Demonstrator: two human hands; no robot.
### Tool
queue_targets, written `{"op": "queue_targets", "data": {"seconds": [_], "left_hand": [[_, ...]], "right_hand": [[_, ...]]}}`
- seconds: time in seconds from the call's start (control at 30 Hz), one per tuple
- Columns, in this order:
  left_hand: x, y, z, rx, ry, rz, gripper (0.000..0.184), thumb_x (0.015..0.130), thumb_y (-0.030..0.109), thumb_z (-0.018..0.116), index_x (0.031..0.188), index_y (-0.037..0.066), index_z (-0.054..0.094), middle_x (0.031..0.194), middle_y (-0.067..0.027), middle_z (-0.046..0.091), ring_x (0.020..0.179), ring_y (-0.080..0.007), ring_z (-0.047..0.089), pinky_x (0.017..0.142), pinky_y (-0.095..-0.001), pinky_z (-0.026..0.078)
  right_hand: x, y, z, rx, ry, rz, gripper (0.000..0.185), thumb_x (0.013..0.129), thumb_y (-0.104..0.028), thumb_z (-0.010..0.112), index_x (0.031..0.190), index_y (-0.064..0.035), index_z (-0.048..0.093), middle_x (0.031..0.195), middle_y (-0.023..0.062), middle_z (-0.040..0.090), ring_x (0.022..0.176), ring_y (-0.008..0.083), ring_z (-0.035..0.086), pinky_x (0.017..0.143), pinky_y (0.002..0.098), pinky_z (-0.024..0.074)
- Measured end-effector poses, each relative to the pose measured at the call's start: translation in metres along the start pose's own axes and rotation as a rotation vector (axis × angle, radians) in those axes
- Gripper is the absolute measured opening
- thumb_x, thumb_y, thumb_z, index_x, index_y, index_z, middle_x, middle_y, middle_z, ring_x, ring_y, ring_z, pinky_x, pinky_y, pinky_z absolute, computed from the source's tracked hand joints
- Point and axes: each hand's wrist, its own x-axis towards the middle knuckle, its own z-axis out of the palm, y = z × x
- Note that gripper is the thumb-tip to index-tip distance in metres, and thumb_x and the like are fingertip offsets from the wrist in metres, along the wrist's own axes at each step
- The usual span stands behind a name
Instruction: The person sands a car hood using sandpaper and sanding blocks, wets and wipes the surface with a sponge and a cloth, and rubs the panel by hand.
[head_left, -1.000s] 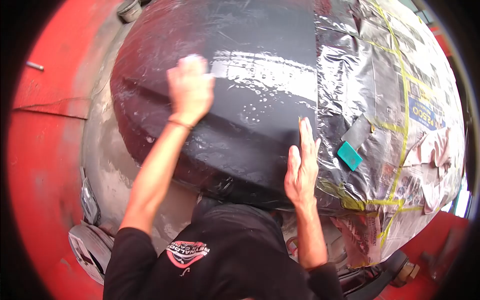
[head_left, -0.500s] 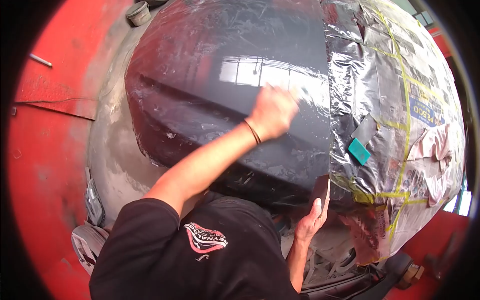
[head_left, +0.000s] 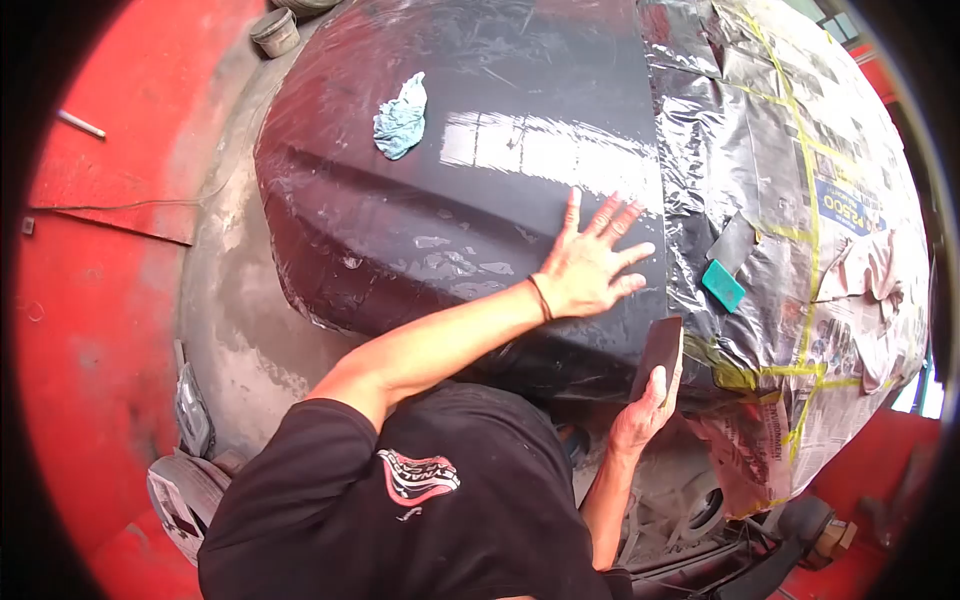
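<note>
My left hand (head_left: 588, 270) rests palm down on the dark car hood (head_left: 480, 215), its fingers spread and nothing in them. Near the hood's right edge, my right hand (head_left: 643, 415) grips a dark, flat sanding block (head_left: 657, 358) held on edge, thumb on the near side. A crumpled pale blue cloth (head_left: 400, 118) lies on the hood, up and to the left of my left hand. Wet-looking smears and scuffs mark the hood's surface, and a bright window reflection crosses it.
Newspaper and plastic masking (head_left: 765, 190), held by yellow tape, covers the right side. On it lie a teal pad (head_left: 722, 287), a grey sheet (head_left: 733, 243) and a pinkish rag (head_left: 868, 278). A bucket (head_left: 275, 33) stands far left, a tyre (head_left: 188, 500) near left.
My left hand has gone from a blurred, closed shape to flat and spread, lower on the hood. The blue cloth now shows on the hood. My right hand and the sanding block shifted slightly right and up.
</note>
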Motion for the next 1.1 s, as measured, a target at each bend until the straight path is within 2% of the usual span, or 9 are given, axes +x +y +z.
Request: {"op": "queue_targets", "data": {"seconds": [0.13,0.2,0.27,0.43,0.53,0.63,0.77,0.97,1.1], "left_hand": [[0.014,-0.051,0.021,0.123,-0.016,-0.11,0.053,0.115,0.061,0.044,0.153,0.037,0.072,0.187,-0.0253,0.023,0.174,-0.0485,0.014,0.127,-0.0867,-0.004],[0.027,-0.139,0.029,0.532,0.196,-0.259,0.048,0.117,0.055,0.044,0.16,0.047,0.064,0.189,-0.0245,0.016,0.173,-0.0545,0.01,0.125,-0.0902,0.002],[0.037,-0.182,-0.001,0.411,0.15,-0.419,0.05,0.118,0.052,0.042,0.165,0.05,0.058,0.191,-0.0197,0.008,0.174,-0.0526,0.003,0.125,-0.0901,0.003],[0.037,-0.138,0.005,0.364,0.171,-0.435,0.051,0.114,0.05,0.05,0.162,0.04,0.065,0.19,-0.024,0.008,0.174,-0.054,0.003,0.126,-0.0893,0.004],[0.011,-0.041,0.009,0.113,0.18,-0.17,0.046,0.114,0.049,0.054,0.152,0.033,0.074,0.184,-0.0319,0.024,0.172,-0.057,0.01,0.126,-0.089,0.005],[-0.02,0.015,0.046,-0.072,0.071,0.034,0.047,0.114,0.054,0.056,0.153,0.034,0.074,0.188,-0.0196,0.024,0.175,-0.0498,0.01,0.126,-0.0887,-0.004],[-0.009,-0.007,0.037,0.06,0.103,-0.12,0.045,0.114,0.05,0.057,0.152,0.035,0.075,0.188,-0.0227,0.023,0.174,-0.0508,0.011,0.126,-0.0883,-0.004],[0.01,-0.162,0.005,0.426,0.244,-0.458,0.053,0.116,0.052,0.048,0.164,0.037,0.063,0.19,-0.0239,0.012,0.174,-0.0538,0.005,0.125,-0.0898,0.005],[-0.003,-0.153,-0.007,0.385,0.252,-0.441,0.051,0.117,0.053,0.048,0.161,0.035,0.066,0.189,-0.0236,0.013,0.173,-0.0543,0.004,0.124,-0.0905,0.006]], "right_hand": [[0.002,-0.001,-0.012,-0.037,-0.01,-0.02,0.062,0.116,-0.018,0.041,0.171,0.0112,0.041,0.175,0.0239,0.046,0.163,0.0356,0.044,0.137,0.0462,0.031],[-0.001,0.004,-0.016,-0.04,0.027,0.036,0.063,0.115,-0.019,0.042,0.169,0.0116,0.043,0.174,0.0239,0.048,0.163,0.035,0.045,0.136,0.0463,0.0314],[-0.007,0.01,-0.025,-0.038,0.043,0.077,0.063,0.114,-0.022,0.043,0.168,0.0115,0.045,0.173,0.0234,0.049,0.162,0.0343,0.046,0.136,0.0456,0.0317],[-0.009,0.022,-0.033,0.141,0.136,0.133,0.063,0.113,-0.023,0.048,0.167,0.0101,0.048,0.169,0.0205,0.053,0.157,0.0315,0.05,0.133,0.0425,0.0339],[-0.013,0.026,-0.036,0.255,0.184,0.142,0.058,0.114,-0.021,0.052,0.164,0.008,0.053,0.163,0.0169,0.059,0.15,0.0283,0.056,0.128,0.04,0.0391],[-0.013,0.028,-0.032,0.26,0.147,0.133,0.059,0.114,-0.022,0.052,0.164,0.008,0.053,0.163,0.0172,0.059,0.15,0.0287,0.056,0.128,0.0409,0.0397],[-0.014,0.022,-0.027,0.203,0.12,0.138,0.059,0.113,-0.022,0.053,0.164,0.0082,0.053,0.162,0.0176,0.06,0.15,0.0286,0.056,0.128,0.0409,0.0392],[-0.011,0.021,-0.034,0.181,0.136,0.192,0.058,0.114,-0.022,0.054,0.163,0.0084,0.055,0.162,0.0172,0.06,0.149,0.027,0.057,0.128,0.0399,0.0383],[-0.004,0.02,-0.029,0.182,0.157,0.182,0.055,0.115,-0.022,0.054,0.161,0.008,0.056,0.159,0.0157,0.061,0.147,0.0251,0.058,0.126,0.0382,0.0389]]}}
